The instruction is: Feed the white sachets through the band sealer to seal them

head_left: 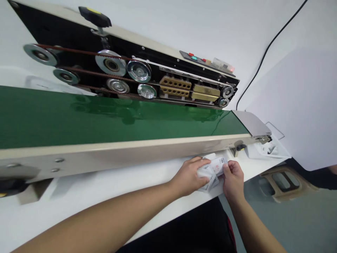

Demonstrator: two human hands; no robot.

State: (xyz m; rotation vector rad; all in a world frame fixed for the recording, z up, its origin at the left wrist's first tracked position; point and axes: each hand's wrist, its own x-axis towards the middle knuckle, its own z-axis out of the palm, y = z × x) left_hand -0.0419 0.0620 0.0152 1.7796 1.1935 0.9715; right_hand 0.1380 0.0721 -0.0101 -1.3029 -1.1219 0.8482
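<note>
- Left hand (pixel 188 176): closed around a bundle of white plastic sachets (pixel 212 172), fingers wrapped over the near side.
- Right hand (pixel 233 180): gripping the right end of the same bundle between thumb and fingers, fingertips partly hidden behind the plastic.
- Bundle: held just above a white desk (pixel 105 207), close beside the beige front rail (pixel 105 158) of a band sealer; sachet count hidden by the hands, printing too small to read.
- Green conveyor belt (pixel 105 119): running across the view just beyond the hands, left end cut off by the frame.
- Beyond the belt: metal pulleys (pixel 110 62) and toothed drive belts on a black panel, beside brass blocks (pixel 205 92).
- Far edge of the sealer: control panel (pixel 202 58), labels too small to make out.
- Right of the belt's end: white tray (pixel 265 151) holding a few packets (pixel 269 149), partly hidden behind a metal plate (pixel 250 123).
- Below, on the grey floor (pixel 308 221): tan object (pixel 281 182), cut off and hard to identify.
</note>
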